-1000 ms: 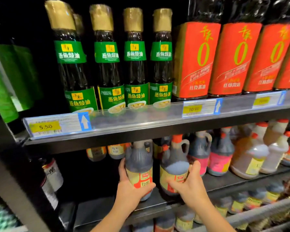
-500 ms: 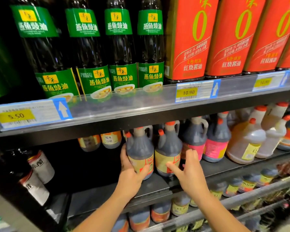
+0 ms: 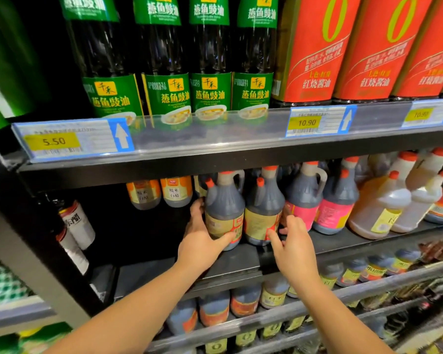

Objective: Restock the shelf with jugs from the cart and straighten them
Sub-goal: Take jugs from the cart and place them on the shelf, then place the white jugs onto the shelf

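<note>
Two dark jugs with orange caps and yellow labels stand upright side by side on the middle shelf (image 3: 241, 261). My left hand (image 3: 202, 238) grips the left jug (image 3: 224, 203) round its lower left side, thumb across the label. My right hand (image 3: 292, 238) touches the right jug (image 3: 264, 208) at its lower right, thumb on the label and fingers spread loosely. Beyond it stand pink-labelled dark jugs (image 3: 335, 208) and pale jugs (image 3: 379, 210).
Small orange-labelled bottles (image 3: 159, 192) stand deep at the back left, with a dark gap on the shelf left of my left hand. Cans (image 3: 77, 226) lie at the far left. Tall green-labelled bottles (image 3: 164, 95) and red cartons fill the shelf above; more jugs sit below.
Both jugs have slid further back and stand closer together. My right hand has shifted from the jug's front to its lower right side. The camera has tilted down.
</note>
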`<state>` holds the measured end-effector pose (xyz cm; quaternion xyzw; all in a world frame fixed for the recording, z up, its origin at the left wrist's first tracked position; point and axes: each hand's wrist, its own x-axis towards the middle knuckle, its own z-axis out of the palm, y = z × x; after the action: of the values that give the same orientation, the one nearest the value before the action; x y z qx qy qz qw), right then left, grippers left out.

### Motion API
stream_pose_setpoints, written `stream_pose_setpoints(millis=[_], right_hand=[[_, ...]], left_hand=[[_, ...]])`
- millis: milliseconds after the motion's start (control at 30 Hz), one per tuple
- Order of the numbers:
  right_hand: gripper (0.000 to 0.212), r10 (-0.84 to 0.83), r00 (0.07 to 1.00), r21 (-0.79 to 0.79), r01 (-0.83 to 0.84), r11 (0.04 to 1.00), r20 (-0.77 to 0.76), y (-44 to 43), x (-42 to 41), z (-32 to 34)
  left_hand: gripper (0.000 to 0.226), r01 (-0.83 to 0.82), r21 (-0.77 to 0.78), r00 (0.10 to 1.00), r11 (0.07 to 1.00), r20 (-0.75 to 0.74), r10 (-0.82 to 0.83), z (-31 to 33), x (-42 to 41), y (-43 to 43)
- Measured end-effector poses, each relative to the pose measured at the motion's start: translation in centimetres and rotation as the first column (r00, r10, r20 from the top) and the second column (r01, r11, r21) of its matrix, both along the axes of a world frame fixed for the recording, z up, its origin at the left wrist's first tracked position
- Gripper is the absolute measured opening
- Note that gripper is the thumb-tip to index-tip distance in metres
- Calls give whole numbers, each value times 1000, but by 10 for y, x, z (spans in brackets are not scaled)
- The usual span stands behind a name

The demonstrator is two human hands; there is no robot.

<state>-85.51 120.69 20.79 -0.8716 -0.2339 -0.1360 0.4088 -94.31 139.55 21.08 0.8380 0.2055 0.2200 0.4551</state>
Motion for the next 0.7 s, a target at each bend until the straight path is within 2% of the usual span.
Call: stream_pose_setpoints(millis=[167, 367, 533, 633, 700], right_hand=[[52, -9, 996, 5, 9, 1000, -94, -6, -14, 4], [54, 39, 986, 34, -34, 999, -162, -14, -36, 19], [54, 34, 984, -6, -36, 999, -176, -34, -52, 23], [55, 9, 981, -5, -10, 1000, -194, -53, -59, 23], [56, -29, 979, -5, 29, 1000, -202, -71, -64, 19]], left_hand=[[100, 40, 70, 997, 997, -73, -34, 1, -21, 6], [73, 95, 81, 983, 992, -167, -80, -13, -65, 11], [62, 185, 55, 972, 981, -154, -175, -15, -92, -5], [54, 210, 8, 965, 978, -164, -206, -19, -87, -20], [41, 291, -25, 938, 956, -190, -291, -20, -70, -36]])
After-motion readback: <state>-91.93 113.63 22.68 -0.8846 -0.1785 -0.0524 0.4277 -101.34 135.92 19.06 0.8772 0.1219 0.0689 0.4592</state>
